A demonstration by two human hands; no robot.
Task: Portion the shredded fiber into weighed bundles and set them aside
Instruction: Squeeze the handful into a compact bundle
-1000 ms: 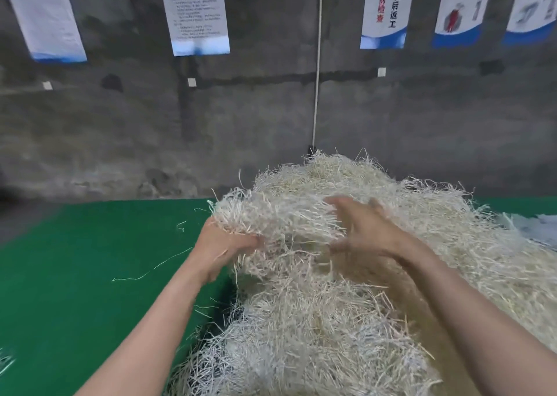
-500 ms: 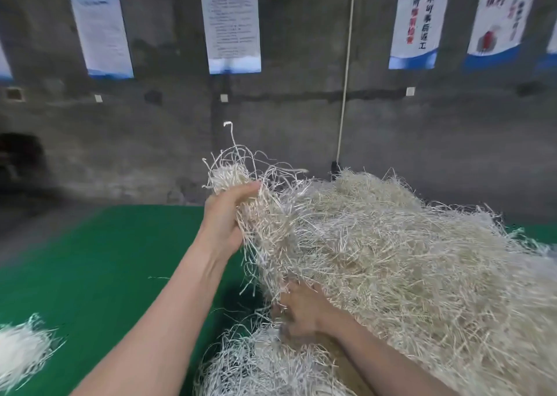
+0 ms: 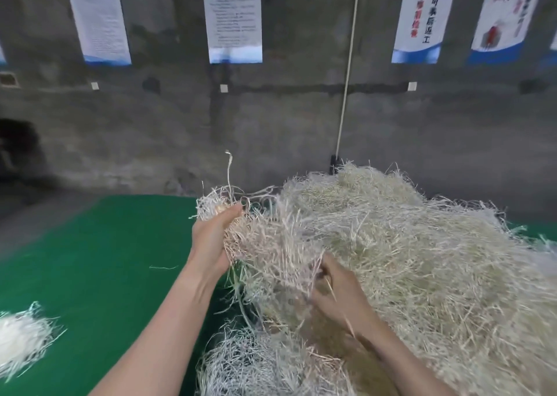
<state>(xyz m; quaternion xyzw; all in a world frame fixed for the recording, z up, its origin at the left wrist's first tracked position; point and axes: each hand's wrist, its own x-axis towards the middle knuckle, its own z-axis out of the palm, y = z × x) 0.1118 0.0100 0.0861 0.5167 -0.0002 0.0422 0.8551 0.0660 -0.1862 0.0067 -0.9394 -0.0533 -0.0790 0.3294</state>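
The left hand (image 3: 211, 239) and right hand (image 3: 337, 296) are bare, left forearm (image 3: 168, 320) and right forearm (image 3: 394, 353) likewise bare to the view's edge.

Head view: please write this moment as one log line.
left hand grips fiber tuft | right hand grips fiber pile | small bundle on green mat

The big pile (image 3: 422, 260) of fiber lies on the right part of the mat (image 3: 105, 260). At the pile's left edge, the left hand (image 3: 212, 239) holds up a clump (image 3: 271, 245). The right hand (image 3: 334, 293) grips the clump lower down, at the pile's near side. A small bundle (image 3: 21, 338) lies well left of the pile. The wall (image 3: 271, 124) stands behind the pile.
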